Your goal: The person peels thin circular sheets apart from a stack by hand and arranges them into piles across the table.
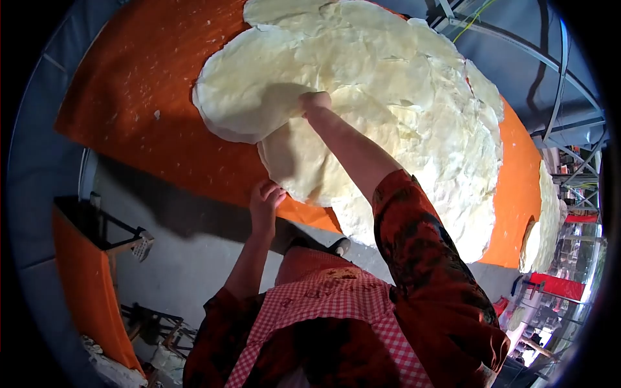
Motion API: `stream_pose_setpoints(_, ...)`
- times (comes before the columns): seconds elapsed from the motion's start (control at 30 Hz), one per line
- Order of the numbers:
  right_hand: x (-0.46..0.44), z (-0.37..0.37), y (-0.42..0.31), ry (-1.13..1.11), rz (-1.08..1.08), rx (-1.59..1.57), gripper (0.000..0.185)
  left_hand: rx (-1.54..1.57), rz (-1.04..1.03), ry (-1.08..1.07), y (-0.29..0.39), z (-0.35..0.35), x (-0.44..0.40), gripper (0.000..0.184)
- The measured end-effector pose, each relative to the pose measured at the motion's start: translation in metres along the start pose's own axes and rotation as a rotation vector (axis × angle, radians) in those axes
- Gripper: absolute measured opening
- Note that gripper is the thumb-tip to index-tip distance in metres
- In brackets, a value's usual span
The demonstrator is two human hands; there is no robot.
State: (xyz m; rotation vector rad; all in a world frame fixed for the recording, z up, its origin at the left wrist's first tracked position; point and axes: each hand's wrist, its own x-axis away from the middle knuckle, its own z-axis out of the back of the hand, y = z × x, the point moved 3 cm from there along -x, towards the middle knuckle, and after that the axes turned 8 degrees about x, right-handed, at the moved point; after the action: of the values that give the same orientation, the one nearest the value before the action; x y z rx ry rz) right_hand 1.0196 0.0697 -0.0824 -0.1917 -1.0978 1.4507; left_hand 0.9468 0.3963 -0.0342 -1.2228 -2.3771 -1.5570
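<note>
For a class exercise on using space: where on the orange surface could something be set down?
The widest free patch is the orange cover left of the pale sheets, bare but for small flecks. A narrower orange strip borders their right side. Crowded: the middle, where the sheets overlap.

Pale rounds [388,77] overlapping on orange cloth [162,97] — right hand [315,103] over them, left hand [264,202] at their edge, checked apron [323,299]

The person is wearing a red-and-white checked apron [323,299] with wide straps [406,349] and a brownish patch [344,274]. Beneath it, a dark red and black patterned shirt [446,330] is showing, its loose sleeves [413,223] ending around the elbows. A dark, pale-edged shoe [341,246] is protruding.
</note>
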Motion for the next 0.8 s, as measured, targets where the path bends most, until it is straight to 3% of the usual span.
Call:
stream_pose_setpoints(0.17,0.058,0.012,-0.036,-0.361,-0.288,-0.631,0.01,0.009,-0.002,0.02,0.0,0.001,0.001,0.037)
stream_pose_setpoints(0.27,0.034,0.018,-0.051,-0.615,-0.128,-0.691,0.009,0.027,0.047,-0.005,-0.006,0.002,-0.002,0.038)
stream_pose_setpoints(0.33,0.095,0.084,-0.073,-0.483,0.039,-0.551,0.008,0.015,0.065,-0.032,0.002,-0.002,-0.001,0.037)
stream_pose_setpoints(0.4,0.145,0.154,-0.053,-0.392,0.099,-0.479,0.008,0.152,0.14,-0.162,-0.009,0.001,-0.003,0.049)
stream_pose_setpoints(0.53,0.147,0.213,0.085,-0.217,-0.002,-0.297,0.019,0.471,0.295,-0.304,-0.01,-0.018,0.0,0.063)
stream_pose_setpoints(0.6,0.124,0.219,0.152,-0.033,0.1,0.322,0.038,0.446,0.289,-0.335,-0.007,-0.032,0.008,0.065)
stream_pose_setpoints(0.63,0.149,0.221,0.148,0.346,0.373,0.64,0.058,0.485,0.325,-0.332,-0.014,-0.032,0.003,0.061)
stream_pose_setpoints(0.67,0.169,0.221,0.14,0.505,0.618,0.752,0.078,0.378,0.337,-0.274,-0.017,-0.029,-0.003,0.057)
stream_pose_setpoints(0.73,0.226,0.202,0.107,0.268,0.922,0.631,0.087,0.16,0.37,-0.159,-0.013,-0.035,-0.003,0.051)
stream_pose_setpoints(0.8,0.279,0.169,0.088,0.034,1.198,0.791,0.081,0.267,0.315,-0.175,-0.013,-0.047,-0.004,0.042)
